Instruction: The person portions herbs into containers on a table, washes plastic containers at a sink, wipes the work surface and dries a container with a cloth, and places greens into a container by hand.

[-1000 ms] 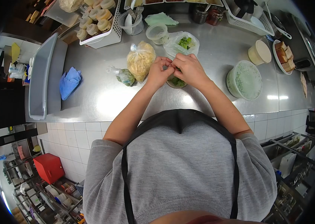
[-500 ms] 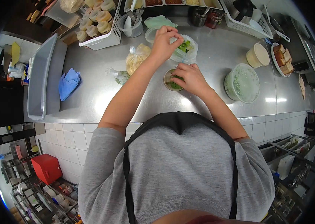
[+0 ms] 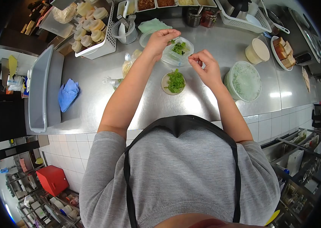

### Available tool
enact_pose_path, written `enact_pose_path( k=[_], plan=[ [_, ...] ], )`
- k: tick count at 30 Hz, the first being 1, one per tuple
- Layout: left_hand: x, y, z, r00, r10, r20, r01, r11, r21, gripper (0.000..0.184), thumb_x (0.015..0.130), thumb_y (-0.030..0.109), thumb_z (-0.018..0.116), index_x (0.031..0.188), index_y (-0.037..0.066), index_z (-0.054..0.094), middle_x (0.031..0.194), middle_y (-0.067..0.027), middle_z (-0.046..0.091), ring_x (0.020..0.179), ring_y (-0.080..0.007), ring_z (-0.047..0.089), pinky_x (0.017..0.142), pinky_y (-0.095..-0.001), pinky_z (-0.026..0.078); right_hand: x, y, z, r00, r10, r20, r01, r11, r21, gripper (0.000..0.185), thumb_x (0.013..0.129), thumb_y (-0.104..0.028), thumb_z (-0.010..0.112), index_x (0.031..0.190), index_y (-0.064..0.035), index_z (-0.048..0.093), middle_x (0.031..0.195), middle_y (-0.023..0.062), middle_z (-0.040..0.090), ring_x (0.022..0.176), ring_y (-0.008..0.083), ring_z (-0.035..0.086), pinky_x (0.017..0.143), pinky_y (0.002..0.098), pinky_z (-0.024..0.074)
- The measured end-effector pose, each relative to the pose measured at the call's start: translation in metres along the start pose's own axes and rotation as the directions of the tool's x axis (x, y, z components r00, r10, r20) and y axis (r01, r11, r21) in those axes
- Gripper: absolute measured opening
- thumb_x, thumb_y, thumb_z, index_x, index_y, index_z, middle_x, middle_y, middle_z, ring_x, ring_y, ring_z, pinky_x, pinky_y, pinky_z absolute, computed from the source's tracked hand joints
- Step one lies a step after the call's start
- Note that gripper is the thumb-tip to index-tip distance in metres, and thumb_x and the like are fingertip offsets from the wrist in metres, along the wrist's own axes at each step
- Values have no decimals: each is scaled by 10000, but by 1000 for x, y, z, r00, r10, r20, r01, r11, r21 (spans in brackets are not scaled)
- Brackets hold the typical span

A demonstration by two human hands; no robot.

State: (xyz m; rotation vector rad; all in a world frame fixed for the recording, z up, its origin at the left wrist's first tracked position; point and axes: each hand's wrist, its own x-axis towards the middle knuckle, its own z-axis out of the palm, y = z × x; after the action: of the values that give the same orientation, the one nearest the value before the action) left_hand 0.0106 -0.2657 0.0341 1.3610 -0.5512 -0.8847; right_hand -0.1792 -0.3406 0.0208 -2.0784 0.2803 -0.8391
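Note:
A small round bowl stands on the steel counter in front of me, heaped with green leaves. Beyond it lies an open clear plastic bag with more leafy greens inside. My left hand is over the bag's left side, fingers pressed together; a bit of green shows just under the fingertips, but I cannot tell whether they grip it. My right hand is to the right of the bag, thumb and fingers pinched near its edge. What that pinch holds, if anything, is too small to make out.
Two tied bags, one yellowish and one pale, lie beside my left forearm. A lidded tub and a cream container stand at right. A blue cloth and grey bin are at left.
My right hand has lifted off the bowl and moved up and right, uncovering the leaves in it. My left hand has shifted slightly left and down, staying by the bag.

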Motion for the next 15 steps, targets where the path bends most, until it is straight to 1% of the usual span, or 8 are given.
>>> enact_pose_path(
  k=[3, 4, 5, 6, 7, 9, 13, 15],
  plan=[
    [3, -11, -3, 985, 111, 133, -134, 975, 176, 327, 798, 247, 657, 1060, 53, 628, 1064, -18, 602, 963, -129, 524, 899, -318, 369, -4, 0, 1, 1000, 6, 4, -6, 1000, 18, 67, 790, -80, 628, 843, -39, 632, 762, 31, 532, 587, 114, 460, 549, 240, 396],
    [-1, -15, 1, 971, 214, 106, -224, 660, 718, 341, 800, 257, 644, 1097, 91, 624, 1163, -30, 539, 1052, -173, 476, 926, -380, 346, -6, 2, 1, 1000, 13, 11, -13, 1000, 16, 69, 790, -81, 629, 844, -39, 632, 761, 31, 531, 588, 114, 460, 549, 239, 394],
    [-4, -18, 2, 942, 304, 141, -174, 85, 981, 360, 801, 268, 631, 1133, 129, 619, 1261, -42, 476, 1141, -218, 427, 953, -443, 323, -7, 4, 2, 1000, 18, 19, -18, 1000, 13, 71, 791, -83, 630, 845, -38, 632, 760, 31, 529, 588, 114, 461, 550, 238, 393],
    [-3, -20, -1, 937, 295, 188, -211, 45, 977, 344, 807, 284, 607, 1140, 198, 624, 1353, -43, 365, 1221, -274, 331, 968, -502, 285, -8, 5, 2, 999, 13, 29, -14, 1000, 18, 71, 791, -83, 630, 845, -38, 632, 760, 31, 529, 588, 114, 461, 550, 238, 393],
    [-1, -22, -5, 937, 298, 180, -203, 46, 978, 344, 807, 284, 607, 1140, 198, 624, 1353, -43, 365, 1221, -274, 331, 968, -502, 285, -7, 7, 0, 1000, 20, 20, -20, 1000, 9, 78, 788, -95, 641, 838, -36, 633, 760, 31, 529, 589, 113, 459, 550, 237, 392],
    [1, -22, -8, 920, 365, 144, -229, 202, 952, 318, 794, 332, 625, 1071, 179, 656, 1301, -48, 431, 1169, -273, 395, 950, -478, 310, -6, 10, -4, 1000, 29, 11, -29, 1000, 0, 88, 784, -107, 653, 830, -34, 633, 761, 31, 529, 589, 111, 458, 550, 235, 391],
    [-17, 21, -8, 896, 395, 201, -271, 130, 954, 232, 790, 332, 633, 901, 137, 690, 1247, -54, 481, 1136, -275, 425, 938, -456, 327, 21, 14, -11, 1000, -9, -18, 9, 1000, -20, 141, 766, -160, 694, 774, -31, 637, 734, 30, 534, 607, 104, 469, 553, 235, 390],
    [-20, 30, -10, 808, 517, 284, -405, 137, 904, 230, 787, 328, 638, 755, 102, 665, 1178, -63, 527, 1107, -271, 455, 919, -439, 344, 40, 23, -7, 986, 113, -126, -115, 993, -9, 151, 772, -175, 692, 759, -34, 640, 743, 31, 556, 620, 95, 480, 548, 236, 386]
  ],
)
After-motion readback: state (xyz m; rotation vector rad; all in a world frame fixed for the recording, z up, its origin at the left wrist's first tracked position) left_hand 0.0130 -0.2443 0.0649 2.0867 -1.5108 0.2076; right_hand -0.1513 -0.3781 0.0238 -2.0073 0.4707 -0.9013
